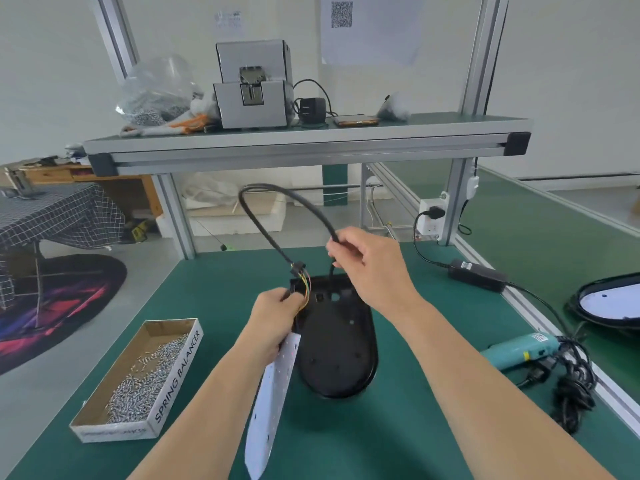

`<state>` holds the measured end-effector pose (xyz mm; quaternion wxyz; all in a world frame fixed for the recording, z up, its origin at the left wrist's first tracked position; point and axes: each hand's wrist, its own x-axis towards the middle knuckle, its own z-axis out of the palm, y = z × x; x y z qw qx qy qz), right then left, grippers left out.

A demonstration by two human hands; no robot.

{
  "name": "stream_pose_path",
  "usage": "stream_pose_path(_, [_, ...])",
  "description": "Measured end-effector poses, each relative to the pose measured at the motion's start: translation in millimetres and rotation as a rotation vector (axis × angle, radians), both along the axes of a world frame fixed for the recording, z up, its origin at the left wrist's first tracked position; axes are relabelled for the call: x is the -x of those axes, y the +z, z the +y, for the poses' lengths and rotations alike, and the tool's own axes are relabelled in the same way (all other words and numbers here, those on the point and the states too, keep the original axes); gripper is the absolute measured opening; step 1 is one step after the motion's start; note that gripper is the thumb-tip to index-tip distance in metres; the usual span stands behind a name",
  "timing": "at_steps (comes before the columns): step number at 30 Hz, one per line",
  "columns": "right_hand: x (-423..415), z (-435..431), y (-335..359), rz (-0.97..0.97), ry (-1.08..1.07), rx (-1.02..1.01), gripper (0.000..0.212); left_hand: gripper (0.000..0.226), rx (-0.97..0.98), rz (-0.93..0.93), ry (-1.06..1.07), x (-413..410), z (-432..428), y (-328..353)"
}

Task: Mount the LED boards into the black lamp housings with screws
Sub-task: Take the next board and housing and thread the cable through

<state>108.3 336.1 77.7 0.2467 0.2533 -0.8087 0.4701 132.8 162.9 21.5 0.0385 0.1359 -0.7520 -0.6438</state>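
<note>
Head view: left hand (273,317), the nearer one, has its fingers clamped on the LED board (273,393). The board's long axis runs 1-to-7 o'clock, just beside the housing (337,341) at its 8 o'clock. Right hand (363,261) fingers pinch the cable (313,210). The housing rests on the desk (346,438).

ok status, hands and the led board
Left hand grips LED board at its wired end. Right hand holds black cable, looped up. Housing empty, board not seated; cable runs over its far end.

We had one wide-angle view from the head, facing forward and down, close over the left hand (273,320) and right hand (367,261) at the green counter (346,438), the shelf (304,136) straight ahead.
</note>
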Motion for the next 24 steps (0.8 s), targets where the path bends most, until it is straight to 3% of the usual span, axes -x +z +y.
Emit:
stream_pose_path(2, [0.5, 6.4, 2.0, 0.004, -0.046, -0.267, 0.02, 0.036, -0.052, 0.03, -0.015, -1.8, 4.1, 21.7])
stream_pose_path(4, [-1.2, 14.6, 2.8, 0.0, -0.021, -0.283, 0.022, 0.038, -0.07, 0.059, -0.058, -5.8, 6.9, 39.3])
stream_pose_path(6, [-4.1, 24.0, 7.1, -0.081, 0.058, 0.059, 0.037, 0.032, -0.007, 0.063, -0.091, -10.2, 5.9, 49.6])
stream_pose_path(8, [-4.7, 31.9, 8.1, -0.29, 0.179, 0.496, 0.038, 0.025, 0.071, 0.055, -0.098, -13.3, 1.6, 54.8])
stream_pose_path(10, [-3.7, 34.8, -1.9, -0.582, 0.369, 0.647, 0.039, 0.023, 0.113, 0.076, -0.115, -15.0, -0.7, 56.3])
stream_pose_path(13, [-5.7, 29.9, -28.0, -0.794, 0.502, 0.492, 0.062, 0.025, 0.127, 0.112, -0.126, -18.3, 1.7, 55.5])
stream_pose_path(15, [-7.2, 26.9, -35.0, -0.749, 0.349, 0.346, 0.07, 0.026, 0.095, 0.127, -0.105, -19.7, 1.2, 53.8])
stream_pose_path(18, [-4.5, 37.3, -38.9, -0.59, 0.059, -0.131, 0.056, 0.03, 0.034, 0.151, -0.05, -19.2, -7.6, 54.9])
stream_pose_path(20, [-0.4, 44.0, -46.4, -0.644, 0.183, -0.059, 0.021, 0.034, 0.027, 0.174, -0.026, -18.3, -13.6, 57.0])
stream_pose_path(23, [-2.5, 36.9, -38.7, -0.674, 0.503, 0.194, 0.057, 0.041, 0.026, 0.185, -0.049, -16.7, -11.8, 59.0])
stream_pose_path(24, [-3.0, 30.6, -35.8, -0.665, 0.552, 0.242, 0.053, 0.04, 0.015, 0.181, -0.07, -16.7, -8.5, 58.7])
